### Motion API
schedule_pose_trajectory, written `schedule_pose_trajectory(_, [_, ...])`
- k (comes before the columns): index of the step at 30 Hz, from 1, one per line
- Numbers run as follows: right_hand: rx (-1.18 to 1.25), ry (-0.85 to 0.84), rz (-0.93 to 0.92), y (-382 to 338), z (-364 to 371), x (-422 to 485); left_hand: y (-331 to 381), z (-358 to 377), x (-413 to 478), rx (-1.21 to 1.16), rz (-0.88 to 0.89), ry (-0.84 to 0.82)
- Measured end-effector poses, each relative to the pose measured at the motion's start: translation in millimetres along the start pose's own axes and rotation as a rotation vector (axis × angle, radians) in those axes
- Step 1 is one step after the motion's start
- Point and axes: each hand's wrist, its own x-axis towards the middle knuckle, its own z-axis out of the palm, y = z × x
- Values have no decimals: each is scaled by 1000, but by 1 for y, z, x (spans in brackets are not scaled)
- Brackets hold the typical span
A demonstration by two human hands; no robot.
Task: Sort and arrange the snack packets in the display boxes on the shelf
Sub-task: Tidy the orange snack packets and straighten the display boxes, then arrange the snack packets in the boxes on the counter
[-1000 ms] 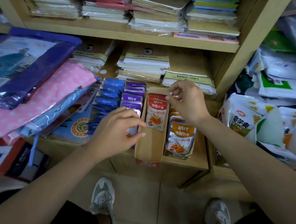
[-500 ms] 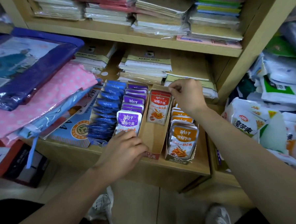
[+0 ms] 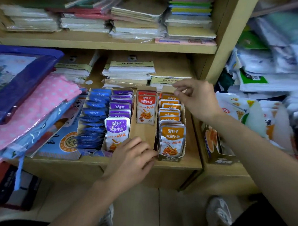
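Observation:
Four rows of snack packets stand in cardboard display boxes on the lower shelf (image 3: 57, 165): blue packets (image 3: 95, 115), purple packets (image 3: 118, 128), a single red packet (image 3: 146, 109) at the back of the middle box (image 3: 143, 130), and orange packets (image 3: 172, 137). My left hand (image 3: 131, 158) grips the front end of the middle box, fingers curled over it and hiding its front wall. My right hand (image 3: 195, 96) hovers over the back of the orange row, fingers loosely bent, holding nothing I can see.
Pink dotted and blue plastic-wrapped packages (image 3: 32, 108) overhang the shelf at left. Notebook stacks (image 3: 130, 70) lie behind the boxes. White snack bags (image 3: 248, 111) and another display box (image 3: 213, 144) crowd the right. My shoes (image 3: 219, 211) stand on the floor below.
My left hand slid from the purple packets down to the front of the middle box. My right hand let go of the red packet and shifted right, behind the orange row.

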Motion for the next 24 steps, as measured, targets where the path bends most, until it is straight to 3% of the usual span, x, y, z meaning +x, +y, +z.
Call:
schedule_pose_trajectory(8, [-12,190,204,29,-90,-87,46,16,27,-15,89,-138])
schedule_pose_trajectory(12, [-173,87,266,40,-103,-144,56,22,35,26,9,-166])
schedule_pose_trajectory(17, [-395,-46,0,54,-86,-178,65,21,39,80,-86,-176])
schedule_pose_trajectory(21, [-369,34,-12,67,-92,-183,70,19,44,145,-125,-198])
schedule_pose_trajectory(24, [-479,-108,-101,75,-93,-189,82,15,54,138,-104,-131])
